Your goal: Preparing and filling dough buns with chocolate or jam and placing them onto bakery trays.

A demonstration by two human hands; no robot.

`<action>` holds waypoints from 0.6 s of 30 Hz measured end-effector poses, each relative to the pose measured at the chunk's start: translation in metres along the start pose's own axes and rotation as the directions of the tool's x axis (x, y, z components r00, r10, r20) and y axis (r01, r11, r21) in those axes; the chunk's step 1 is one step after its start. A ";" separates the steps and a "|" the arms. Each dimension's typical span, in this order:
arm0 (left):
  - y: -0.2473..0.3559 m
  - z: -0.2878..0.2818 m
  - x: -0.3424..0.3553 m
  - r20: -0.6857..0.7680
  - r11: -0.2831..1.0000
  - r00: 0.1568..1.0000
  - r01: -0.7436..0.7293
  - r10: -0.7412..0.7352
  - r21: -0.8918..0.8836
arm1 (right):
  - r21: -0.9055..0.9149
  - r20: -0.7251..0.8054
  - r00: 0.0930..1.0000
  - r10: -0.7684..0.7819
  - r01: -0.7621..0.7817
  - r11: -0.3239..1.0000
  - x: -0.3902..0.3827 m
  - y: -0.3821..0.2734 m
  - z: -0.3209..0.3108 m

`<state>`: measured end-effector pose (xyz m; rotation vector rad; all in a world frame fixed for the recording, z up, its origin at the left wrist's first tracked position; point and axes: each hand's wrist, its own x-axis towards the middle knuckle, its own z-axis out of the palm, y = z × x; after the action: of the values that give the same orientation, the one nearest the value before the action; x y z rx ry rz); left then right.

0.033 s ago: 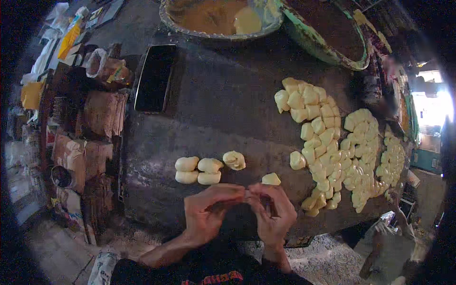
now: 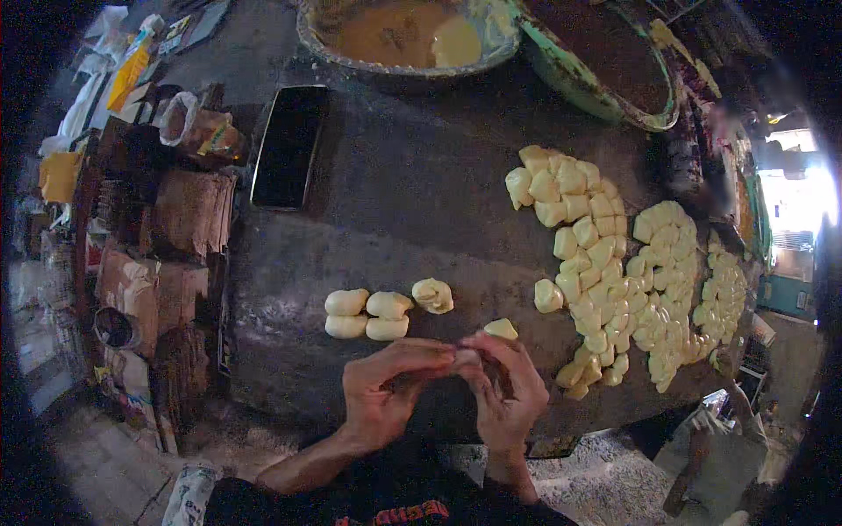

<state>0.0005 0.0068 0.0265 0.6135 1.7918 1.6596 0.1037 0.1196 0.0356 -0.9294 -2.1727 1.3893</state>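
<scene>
My left hand (image 2: 390, 381) and my right hand (image 2: 509, 377) meet at their fingertips just above the near part of the dark table. Both are closed in a pinch. Something small and pale shows between the fingertips, mostly hidden by the fingers, and I cannot make out what it is. Just beyond my right fingers lies a cut piece of dough (image 2: 502, 329). Ahead of my left hand sit two pairs of smooth, rounded dough pieces (image 2: 367, 316), side by side. A folded, twisted-looking dough lump (image 2: 432, 296) rests to their right.
Many cut dough pieces (image 2: 596, 254) spread over the table's right side. A phone (image 2: 288, 147) lies at the far left. At the back stand a basin of brownish filling (image 2: 386, 35) and a green-rimmed tub (image 2: 605, 96). Stacked cardboard (image 2: 195, 210) lines the left edge. Another person (image 2: 710, 456) is at the lower right.
My fingertips have shifted slightly against each other, and a little more of the pale thing between them shows. The dough pieces on the table have stayed put.
</scene>
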 end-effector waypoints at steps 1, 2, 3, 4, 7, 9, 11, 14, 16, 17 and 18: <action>0.003 0.000 -0.001 0.007 0.986 1.000 -0.006 0.007 -0.168 | -0.032 -0.051 0.998 0.047 -0.048 0.998 -0.001 -0.007 0.000; 0.001 -0.003 -0.004 0.006 0.986 1.000 -0.024 0.025 -0.166 | -0.029 -0.058 0.998 0.030 -0.032 0.999 -0.004 0.003 0.011; -0.003 -0.001 -0.004 -0.025 0.991 0.998 -0.062 0.059 -0.119 | 0.268 -0.115 0.970 0.213 -0.176 0.947 -0.006 0.025 0.025; -0.001 -0.007 -0.008 -0.071 0.994 0.993 -0.100 0.097 -0.053 | 0.560 -0.091 0.919 0.385 -0.272 0.782 -0.007 0.035 0.039; 0.006 -0.040 -0.033 -0.070 0.964 0.972 -0.209 0.223 0.165 | -0.149 -0.108 0.974 -0.199 0.182 0.972 0.006 0.012 0.026; 0.006 -0.057 -0.052 -0.096 0.970 0.975 -0.183 0.200 0.162 | -0.217 -0.113 0.951 -0.286 0.257 0.942 0.024 -0.004 0.033; 0.012 -0.064 -0.066 -0.107 0.976 0.976 -0.173 0.188 0.135 | -0.359 0.123 0.955 -0.271 0.297 0.885 0.047 0.004 0.040; 0.029 -0.075 -0.079 -0.049 0.955 0.961 -0.263 0.271 0.134 | -0.263 0.179 0.962 -0.206 0.249 0.932 0.050 -0.007 0.024; 0.033 -0.090 -0.091 -0.085 0.970 0.969 -0.221 0.230 0.104 | -0.059 0.144 0.964 -0.225 0.235 0.970 0.017 -0.029 0.041; 0.036 -0.095 -0.095 -0.099 0.970 0.967 -0.224 0.233 0.099 | 0.077 0.114 0.983 -0.146 0.138 0.987 -0.006 -0.043 0.045; 0.041 -0.097 -0.096 -0.008 0.984 0.986 -0.166 0.167 0.070 | 0.211 0.087 0.995 -0.058 0.039 0.977 -0.026 -0.054 0.046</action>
<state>-0.0028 -0.1247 0.0814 0.8041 1.8578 1.7195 0.0757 0.0563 0.0656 -0.7432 -2.0495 1.6288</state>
